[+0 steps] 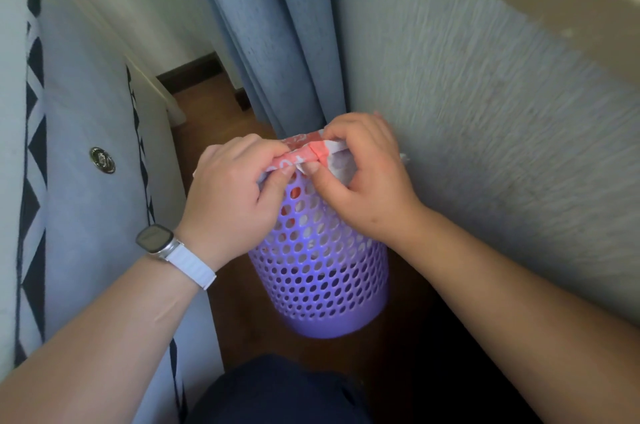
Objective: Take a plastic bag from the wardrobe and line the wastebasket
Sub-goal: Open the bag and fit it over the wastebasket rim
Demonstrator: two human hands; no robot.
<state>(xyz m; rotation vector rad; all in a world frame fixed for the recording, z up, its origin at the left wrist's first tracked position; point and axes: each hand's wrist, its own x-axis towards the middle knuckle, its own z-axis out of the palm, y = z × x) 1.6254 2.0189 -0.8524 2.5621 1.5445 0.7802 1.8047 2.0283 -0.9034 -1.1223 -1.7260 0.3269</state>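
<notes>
A purple wastebasket (318,278) with a perforated wall stands on the brown wooden floor between a bed and a wall. A red-and-white plastic bag (308,151) sits at its top rim, and bits of it show through the holes. My left hand (235,195), with a white watch on the wrist, pinches the bag's red edge over the near rim. My right hand (363,177) grips the same edge just to the right, thumb on the plastic. The hands hide most of the rim and the basket's opening.
A bed (86,181) with grey and black-and-white bedding runs along the left. Blue curtains (277,42) hang right behind the basket. A textured wall (502,146) closes the right side. My dark-clothed knee (287,392) is at the bottom.
</notes>
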